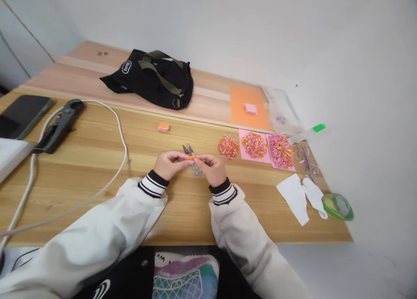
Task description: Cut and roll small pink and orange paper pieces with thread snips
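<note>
Over the middle of the wooden table, my left hand [170, 163] and my right hand [213, 168] meet with fingertips close together. Both pinch a small orange piece [192, 157], which looks like folded or rolled paper; most of it is covered by the fingers. A pair of thread snips [196, 171] with dark blades and a light blue handle lies just beneath the fingertips. Behind my left hand sits a small stack of orange and pink paper slips [163, 127]. To the right of my right hand is a loose heap of tiny orange and pink pieces [228, 146].
Two fuller heaps [254, 145] [281, 151] rest on pink sheets. Farther back, a pink stack [250, 109] lies on an orange sheet [239, 100]. A black bag [156, 80], white cable [122, 136], dark tool [61, 125], phone [24, 114] and torn white paper [295, 198] are around.
</note>
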The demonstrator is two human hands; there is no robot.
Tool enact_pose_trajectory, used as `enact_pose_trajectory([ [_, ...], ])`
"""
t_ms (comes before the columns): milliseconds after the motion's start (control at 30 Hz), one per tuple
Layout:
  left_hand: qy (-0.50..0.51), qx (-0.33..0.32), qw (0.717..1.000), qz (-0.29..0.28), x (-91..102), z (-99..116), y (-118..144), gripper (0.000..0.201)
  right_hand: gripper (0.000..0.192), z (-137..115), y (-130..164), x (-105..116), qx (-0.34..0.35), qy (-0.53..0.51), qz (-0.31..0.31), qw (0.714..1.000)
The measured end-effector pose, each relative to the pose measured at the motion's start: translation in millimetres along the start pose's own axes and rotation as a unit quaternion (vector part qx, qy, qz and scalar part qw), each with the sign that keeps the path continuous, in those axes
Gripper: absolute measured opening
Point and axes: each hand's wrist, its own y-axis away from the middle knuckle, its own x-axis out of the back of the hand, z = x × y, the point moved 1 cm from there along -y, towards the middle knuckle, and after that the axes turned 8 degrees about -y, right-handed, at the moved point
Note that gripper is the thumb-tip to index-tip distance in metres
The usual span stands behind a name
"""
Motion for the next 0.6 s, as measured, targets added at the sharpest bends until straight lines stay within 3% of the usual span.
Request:
enact_pose_trajectory([
  [600, 0.048, 0.027, 0.998, -0.009, 0.5, 1.7, -1.8, 0.028, 0.019, -0.8, 2.1, 1.0, 0.007, -0.005, -0.036, 0.999],
])
